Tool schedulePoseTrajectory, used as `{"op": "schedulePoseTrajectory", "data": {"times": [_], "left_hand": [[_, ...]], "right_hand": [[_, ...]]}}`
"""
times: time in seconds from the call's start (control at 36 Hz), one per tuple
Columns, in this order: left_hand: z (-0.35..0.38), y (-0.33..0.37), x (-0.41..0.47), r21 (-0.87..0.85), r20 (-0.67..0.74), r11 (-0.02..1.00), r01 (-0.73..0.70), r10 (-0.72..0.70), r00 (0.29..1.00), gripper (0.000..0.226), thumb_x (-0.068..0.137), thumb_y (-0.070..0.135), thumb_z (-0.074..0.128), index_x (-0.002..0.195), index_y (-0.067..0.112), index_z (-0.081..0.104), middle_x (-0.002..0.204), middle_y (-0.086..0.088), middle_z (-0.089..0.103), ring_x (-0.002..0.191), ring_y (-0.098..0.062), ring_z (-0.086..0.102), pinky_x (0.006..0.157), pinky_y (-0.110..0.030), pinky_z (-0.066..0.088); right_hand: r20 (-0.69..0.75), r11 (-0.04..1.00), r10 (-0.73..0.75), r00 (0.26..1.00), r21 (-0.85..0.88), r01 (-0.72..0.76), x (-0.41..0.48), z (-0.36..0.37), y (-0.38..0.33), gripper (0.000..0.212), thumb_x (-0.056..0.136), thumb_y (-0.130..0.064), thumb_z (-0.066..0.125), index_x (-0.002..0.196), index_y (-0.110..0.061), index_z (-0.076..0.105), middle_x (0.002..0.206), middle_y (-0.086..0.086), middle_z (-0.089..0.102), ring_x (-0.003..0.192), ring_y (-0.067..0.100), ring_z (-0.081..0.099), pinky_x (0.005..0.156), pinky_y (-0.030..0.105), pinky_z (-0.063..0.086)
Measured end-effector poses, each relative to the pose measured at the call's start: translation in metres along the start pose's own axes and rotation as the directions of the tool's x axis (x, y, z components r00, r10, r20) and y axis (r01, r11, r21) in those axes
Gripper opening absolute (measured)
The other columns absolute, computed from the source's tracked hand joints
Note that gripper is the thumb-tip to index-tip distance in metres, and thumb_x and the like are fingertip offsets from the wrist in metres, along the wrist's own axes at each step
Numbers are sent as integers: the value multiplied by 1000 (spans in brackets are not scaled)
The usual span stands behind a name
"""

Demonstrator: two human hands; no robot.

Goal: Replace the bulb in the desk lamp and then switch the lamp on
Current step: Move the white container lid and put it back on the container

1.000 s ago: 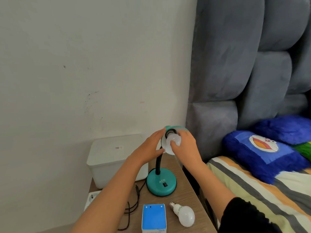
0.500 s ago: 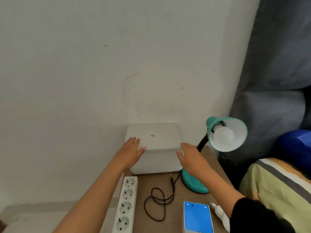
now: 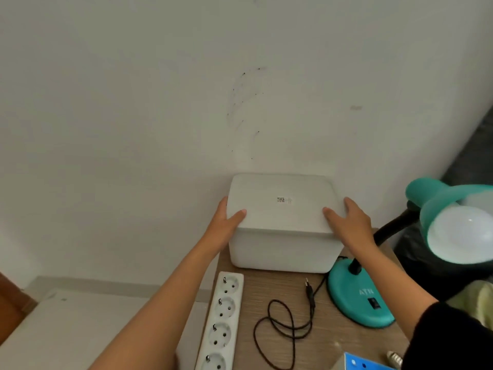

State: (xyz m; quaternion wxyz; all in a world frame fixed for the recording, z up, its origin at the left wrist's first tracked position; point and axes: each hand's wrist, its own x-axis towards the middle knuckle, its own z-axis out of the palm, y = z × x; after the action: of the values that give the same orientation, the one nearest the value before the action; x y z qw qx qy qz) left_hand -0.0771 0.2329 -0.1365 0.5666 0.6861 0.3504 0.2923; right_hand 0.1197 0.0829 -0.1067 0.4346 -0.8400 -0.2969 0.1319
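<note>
A teal desk lamp (image 3: 357,297) stands at the right of the wooden table, its shade (image 3: 437,198) turned toward me with a white bulb (image 3: 464,233) seated in it. The lamp's black cord and plug (image 3: 309,289) lie loose on the table, not in a socket. A white box (image 3: 282,222) sits against the wall. My left hand (image 3: 226,222) grips its left side and my right hand (image 3: 346,222) grips its right side, thumbs on the lid. The metal base of another bulb (image 3: 394,359) peeks out at the bottom right.
A white power strip (image 3: 221,321) with several sockets lies along the table's left edge. A blue and white carton (image 3: 360,364) shows at the bottom edge. The wall is directly behind the box; a dark padded headboard (image 3: 469,156) and bedding are at the right.
Both hands left the bulb and shade, travelled left to the white box, and now clasp its two sides. My view swung left and down.
</note>
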Motion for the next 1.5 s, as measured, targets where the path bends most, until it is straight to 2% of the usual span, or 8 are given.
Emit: {"op": "schedulePoseTrajectory", "data": {"times": [0.19, 0.42, 0.56, 0.75, 1.06, 1.19, 1.36, 1.5], "left_hand": [[-3, 19, -3, -117, -93, 990, -73, 62, 994, 39, 94, 17, 51, 130, 25, 41, 108, 19, 55, 98, 6, 53, 73, -13, 45], [-20, 67, -59, -57, -136, 985, -160, 152, 979, 40, 94, 16, 52, 132, 22, 44, 115, 9, 56, 104, -7, 55, 75, -13, 44], [-24, 80, -131, -10, -102, 985, -174, 173, 980, 39, 95, 16, 50, 133, 22, 43, 118, 6, 56, 97, 4, 53, 72, -13, 43], [-10, 63, -245, 25, -65, 992, -126, 127, 990, 42, 94, 18, 51, 135, 20, 40, 123, 5, 54, 106, -9, 53, 77, -13, 43], [36, -5, -361, 37, 30, 998, 45, -46, 998, 52, 91, 19, 57, 139, 19, 38, 132, 1, 52, 117, -19, 53, 100, -41, 45], [49, -36, -389, 21, 47, 995, 102, -103, 994, 53, 90, 11, 57, 139, 18, 37, 127, 2, 51, 115, -16, 50, 93, -29, 44], [57, -69, -405, 70, 34, 978, 195, -197, 980, 55, 90, 13, 58, 140, 16, 36, 133, -1, 50, 121, -19, 49, 103, -36, 42], [65, -74, -396, 133, 7, 973, 186, -189, 982, 48, 91, 12, 56, 136, 16, 40, 120, 4, 52, 110, -12, 50, 90, -24, 37]], "right_hand": [[-80, 991, -46, 996, 123, 55, -3, -7, -19, 68, 92, -32, 53, 147, -8, 20, 152, 9, 29, 139, 24, 30, 110, 28, 26], [-96, 979, -82, 992, 178, 98, -58, -31, -35, 72, 91, -31, 56, 147, -7, 19, 153, 11, 29, 139, 26, 31, 116, 36, 26], [-138, 971, -63, 988, 222, 93, -123, -57, -33, 69, 85, -28, 63, 142, -6, 32, 142, 12, 44, 129, 28, 44, 108, 43, 38], [-188, 976, -113, 976, 162, 145, -222, -95, 0, 37, 81, -18, 67, 115, -8, 57, 98, 1, 58, 88, 13, 51, 59, 11, 36], [-245, 985, 30, 969, 175, 13, -349, -116, 93, 45, 78, -18, 70, 117, -7, 51, 113, 10, 58, 98, 21, 54, 78, 29, 41], [-252, 980, 90, 963, 195, -41, -389, -102, 126, 47, 79, -13, 70, 118, -3, 47, 117, 13, 56, 96, 15, 49, 80, 26, 38], [-177, 972, 168, 970, 195, -133, -404, -83, 156, 48, 81, -13, 68, 123, -4, 47, 123, 14, 57, 98, 13, 48, 82, 25, 37], [-120, 974, 202, 972, 127, -186, -389, -75, 166, 46, 83, -16, 65, 125, -3, 49, 122, 16, 58, 109, 26, 55, 82, 25, 38]]}}
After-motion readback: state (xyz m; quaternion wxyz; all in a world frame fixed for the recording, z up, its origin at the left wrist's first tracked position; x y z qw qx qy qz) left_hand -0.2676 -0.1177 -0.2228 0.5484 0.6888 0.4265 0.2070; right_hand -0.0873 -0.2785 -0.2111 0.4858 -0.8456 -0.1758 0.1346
